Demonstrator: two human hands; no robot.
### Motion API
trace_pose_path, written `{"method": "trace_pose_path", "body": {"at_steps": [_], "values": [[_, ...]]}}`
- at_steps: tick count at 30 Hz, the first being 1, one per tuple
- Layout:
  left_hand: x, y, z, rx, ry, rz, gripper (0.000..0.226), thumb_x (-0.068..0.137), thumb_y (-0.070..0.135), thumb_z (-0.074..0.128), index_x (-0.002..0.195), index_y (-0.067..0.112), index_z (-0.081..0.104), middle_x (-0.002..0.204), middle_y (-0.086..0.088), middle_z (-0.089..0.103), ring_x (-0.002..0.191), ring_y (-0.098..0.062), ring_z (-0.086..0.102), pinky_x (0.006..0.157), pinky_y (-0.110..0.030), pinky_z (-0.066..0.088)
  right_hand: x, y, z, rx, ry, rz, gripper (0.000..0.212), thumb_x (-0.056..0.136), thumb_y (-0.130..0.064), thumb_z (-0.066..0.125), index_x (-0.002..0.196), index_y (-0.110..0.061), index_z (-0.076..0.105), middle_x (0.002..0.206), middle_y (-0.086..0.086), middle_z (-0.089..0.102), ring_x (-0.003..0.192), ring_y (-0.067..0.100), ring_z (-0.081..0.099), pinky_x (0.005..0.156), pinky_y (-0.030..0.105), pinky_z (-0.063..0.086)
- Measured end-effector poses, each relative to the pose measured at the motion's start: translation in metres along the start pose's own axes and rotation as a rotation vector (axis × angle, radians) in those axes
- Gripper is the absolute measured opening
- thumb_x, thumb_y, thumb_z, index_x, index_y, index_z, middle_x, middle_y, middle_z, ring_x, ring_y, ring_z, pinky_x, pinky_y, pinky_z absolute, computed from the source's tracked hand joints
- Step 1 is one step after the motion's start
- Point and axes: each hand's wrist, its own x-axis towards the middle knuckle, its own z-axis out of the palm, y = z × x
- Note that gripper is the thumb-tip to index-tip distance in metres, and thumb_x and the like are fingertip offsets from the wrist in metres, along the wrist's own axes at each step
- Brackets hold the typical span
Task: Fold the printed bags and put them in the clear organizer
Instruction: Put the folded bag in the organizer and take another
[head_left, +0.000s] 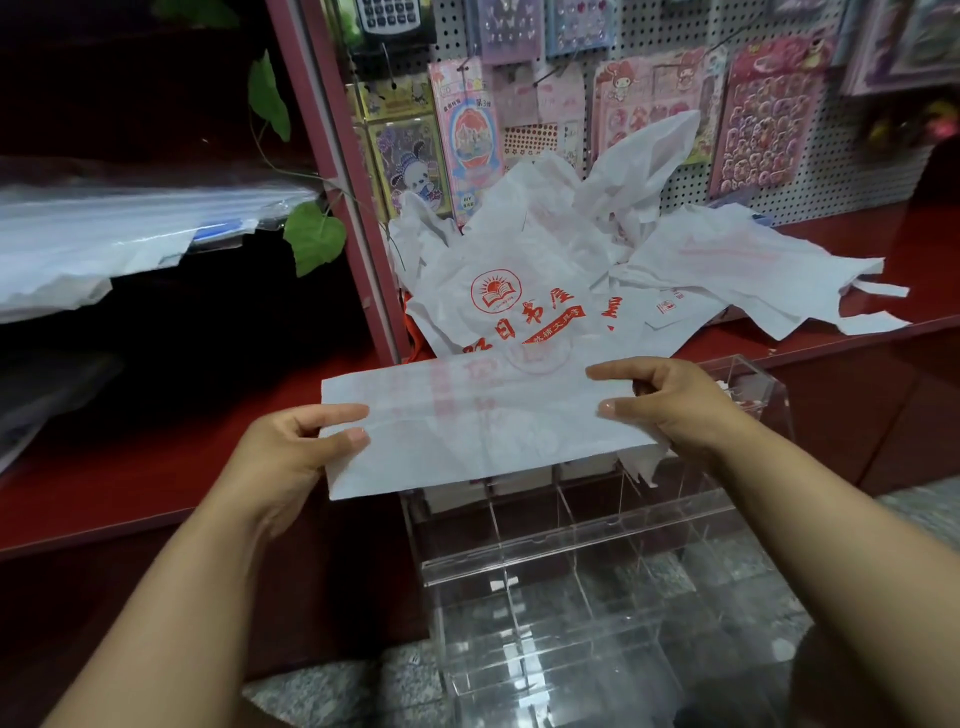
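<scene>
Clear organizer sits low centre; left hand and right hand pinch the folded bag's ends, keeping it taut above, likely for another fold.

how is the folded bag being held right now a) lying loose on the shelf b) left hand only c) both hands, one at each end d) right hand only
c: the left hand pinches the left end of the folded bag and the right hand grips its right end, holding it above the clear organizer.
</scene>
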Motion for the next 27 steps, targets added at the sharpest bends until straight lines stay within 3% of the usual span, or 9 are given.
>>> {"method": "trace_pose_path", "body": {"at_steps": [2, 4, 8, 10, 13, 17, 20, 24, 27], "values": [[-0.002, 0.003, -0.002, 0.020, 0.007, -0.018, 0.032, 0.078, -0.011, 0.068, 0.105, 0.006, 0.070, 0.095, -0.010, 0.073, 0.079, -0.019, 0.073, 0.067, -0.023, 0.060, -0.001, -0.002, 0.000, -0.051, 0.018, -0.005, 0.037, 0.075, -0.006, 0.078, 0.106, -0.025, 0.073, 0.049, -0.016, 0.023, 0.045, 0.004, 0.025, 0.049, 0.014, 0.030], [-0.003, 0.005, -0.005, 0.071, 0.023, -0.018, 0.035, 0.075, -0.011, 0.071, 0.104, 0.008, 0.071, 0.097, -0.009, 0.073, 0.081, -0.020, 0.073, 0.067, -0.024, 0.060, -0.002, -0.004, 0.002, -0.083, 0.027, -0.023, 0.037, 0.074, -0.007, 0.079, 0.104, -0.029, 0.073, 0.052, -0.014, 0.027, 0.048, 0.006, 0.029, 0.049, 0.016, 0.031], [-0.003, 0.005, -0.008, 0.239, 0.044, 0.044, 0.032, 0.073, -0.004, 0.078, 0.099, 0.015, 0.074, 0.094, 0.001, 0.073, 0.083, -0.015, 0.072, 0.067, -0.020, 0.057, 0.001, -0.003, 0.005, -0.185, 0.066, -0.100, 0.032, 0.072, -0.012, 0.082, 0.094, -0.035, 0.074, 0.089, 0.011, 0.068, 0.081, 0.034, 0.060, 0.081, 0.038, 0.055], [-0.003, 0.004, -0.010, 0.358, 0.060, 0.086, 0.028, 0.074, 0.002, 0.080, 0.096, 0.018, 0.075, 0.094, 0.006, 0.072, 0.086, -0.011, 0.070, 0.070, -0.021, 0.052, 0.002, -0.003, 0.006, -0.215, 0.090, -0.123, 0.029, 0.074, -0.013, 0.081, 0.095, -0.031, 0.074, 0.104, 0.007, 0.071, 0.098, 0.031, 0.063, 0.091, 0.042, 0.052], [-0.003, 0.006, -0.012, 0.474, 0.084, 0.160, 0.016, 0.076, 0.008, 0.081, 0.085, 0.020, 0.076, 0.094, 0.004, 0.071, 0.089, -0.015, 0.068, 0.080, -0.029, 0.053, 0.002, -0.004, 0.007, -0.235, 0.120, -0.153, 0.021, 0.075, -0.013, 0.080, 0.088, -0.029, 0.073, 0.091, -0.004, 0.070, 0.083, 0.019, 0.063, 0.077, 0.031, 0.052], [-0.005, 0.013, -0.014, 0.600, 0.119, 0.314, 0.011, 0.083, 0.013, 0.075, 0.075, 0.019, 0.071, 0.107, 0.000, 0.061, 0.092, -0.013, 0.059, 0.078, -0.022, 0.043, 0.003, 0.000, 0.007, -0.337, 0.148, -0.173, 0.010, 0.078, -0.017, 0.078, 0.077, -0.020, 0.068, 0.081, -0.002, 0.063, 0.072, 0.014, 0.056, 0.066, 0.028, 0.044], [-0.010, 0.024, -0.013, 0.434, 0.101, 0.285, 0.004, 0.091, 0.016, 0.067, 0.089, 0.013, 0.069, 0.105, -0.001, 0.067, 0.087, -0.013, 0.062, 0.076, -0.026, 0.047, 0.002, 0.002, 0.002, -0.464, 0.011, -0.144, 0.012, 0.078, -0.017, 0.076, 0.076, -0.016, 0.064, 0.087, -0.003, 0.062, 0.079, 0.015, 0.057, 0.071, 0.032, 0.044], [-0.015, 0.044, 0.001, 0.283, 0.071, 0.318, 0.008, 0.094, 0.013, 0.062, 0.094, 0.005, 0.065, 0.086, -0.012, 0.071, 0.078, -0.024, 0.064, 0.074, -0.037, 0.050, -0.009, 0.002, 0.004, -0.445, -0.222, -0.058, 0.018, 0.071, -0.008, 0.077, 0.071, -0.018, 0.062, 0.071, -0.006, 0.063, 0.065, 0.011, 0.056, 0.065, 0.029, 0.042], [-0.020, 0.064, 0.017, 0.294, -0.024, 0.346, 0.008, 0.093, 0.010, 0.063, 0.094, 0.002, 0.065, 0.088, -0.017, 0.071, 0.077, -0.025, 0.064, 0.074, -0.038, 0.050, -0.024, -0.005, 0.022, -0.278, -0.324, -0.043, 0.033, 0.058, -0.028, 0.078, 0.087, -0.021, 0.064, 0.074, -0.002, 0.063, 0.069, 0.015, 0.057, 0.066, 0.029, 0.043]]}}
